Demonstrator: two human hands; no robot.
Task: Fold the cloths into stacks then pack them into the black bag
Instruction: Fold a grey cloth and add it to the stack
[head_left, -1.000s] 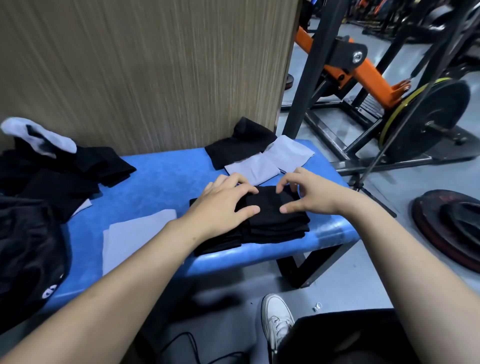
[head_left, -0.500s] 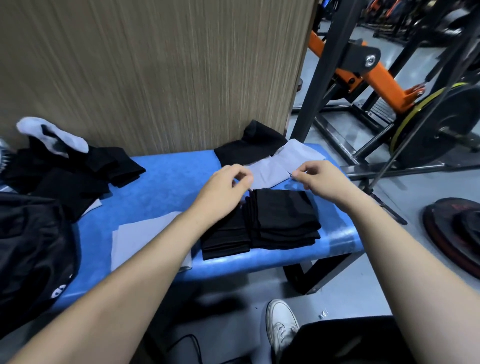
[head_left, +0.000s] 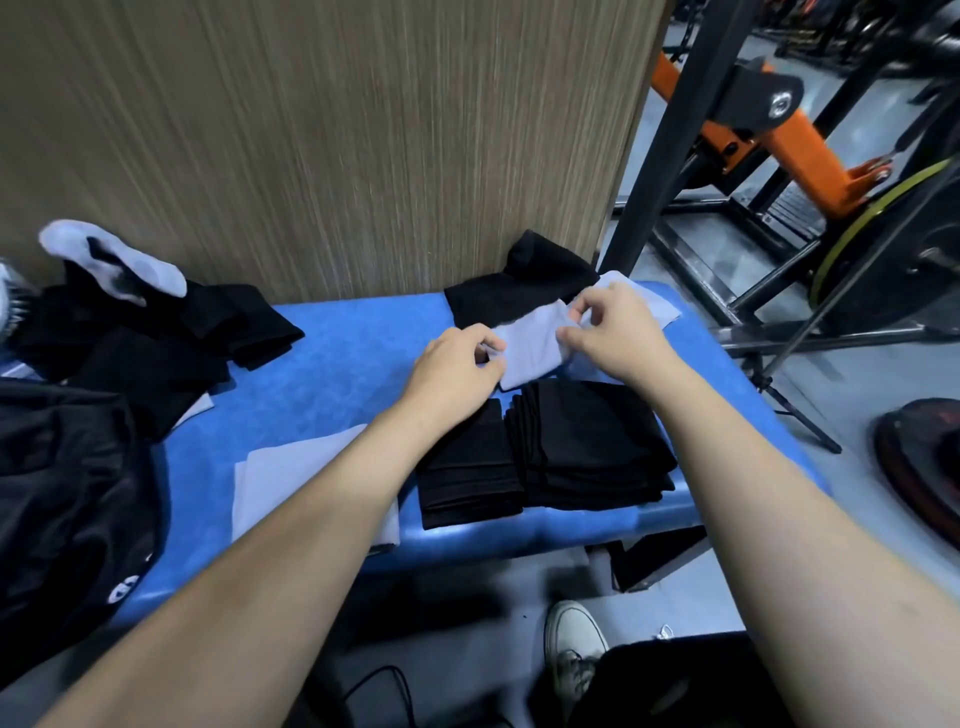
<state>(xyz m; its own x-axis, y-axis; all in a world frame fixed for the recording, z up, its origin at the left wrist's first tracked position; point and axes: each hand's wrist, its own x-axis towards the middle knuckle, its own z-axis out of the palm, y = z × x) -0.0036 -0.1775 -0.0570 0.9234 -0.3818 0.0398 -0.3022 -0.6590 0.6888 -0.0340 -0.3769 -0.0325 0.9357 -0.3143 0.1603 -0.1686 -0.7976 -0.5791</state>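
Note:
On the blue bench (head_left: 332, 374) a light grey cloth (head_left: 532, 345) lies at the far right end. My left hand (head_left: 457, 364) pinches its left edge and my right hand (head_left: 610, 332) pinches its right part. Just in front of my hands sit two stacks of folded black cloths (head_left: 545, 452), side by side near the bench's front edge. A loose black cloth (head_left: 519, 288) lies behind the grey one, against the wall. The black bag (head_left: 62, 499) sits at the left end of the bench.
A flat grey cloth (head_left: 291, 478) lies under my left forearm. A heap of unfolded black and white cloths (head_left: 150, 332) sits at the back left. A wood-grain wall (head_left: 332, 145) backs the bench. Gym machines and weight plates (head_left: 914, 457) stand to the right.
Both hands left the black stack and moved away from me to the grey cloth behind it. They now pinch that cloth at its two sides.

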